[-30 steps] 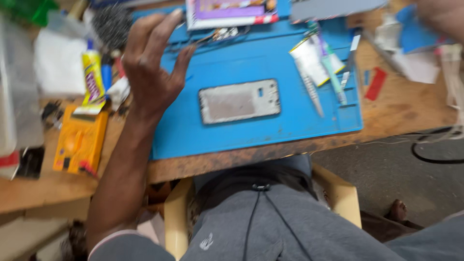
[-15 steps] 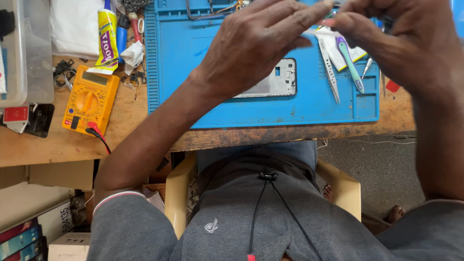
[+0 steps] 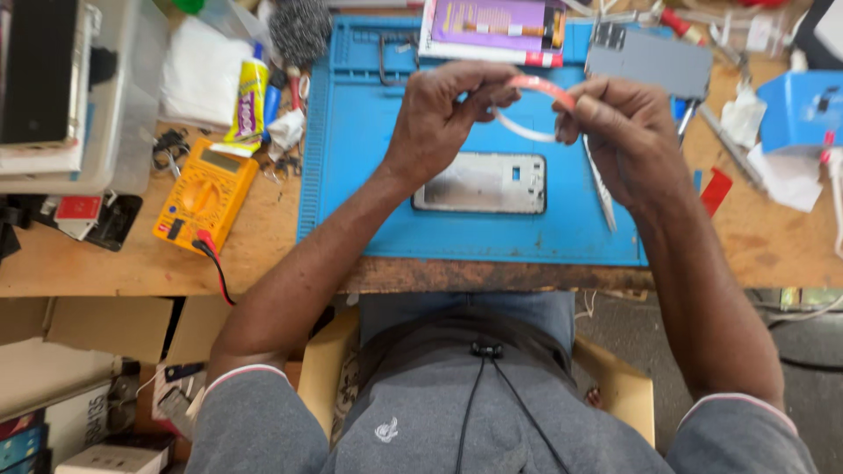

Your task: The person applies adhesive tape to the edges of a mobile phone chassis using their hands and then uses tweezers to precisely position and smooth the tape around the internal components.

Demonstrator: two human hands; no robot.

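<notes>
A thin pink-and-white tape ring [image 3: 527, 110] is pinched between the fingers [image 3: 492, 88] of the left hand [image 3: 439, 127] and those of the right hand [image 3: 628, 132], and held in the air above a blue mat [image 3: 351, 175]. Directly below the ring, a phone frame [image 3: 481, 183] lies flat on the mat, with tweezers [image 3: 601, 189] just to its right. The step in hand seems to be the finding of the tape's free end; a careful peel is called for next. A yellow multimeter [image 3: 204, 195] rests on the tabletop [image 3: 105, 263], well apart.
</notes>
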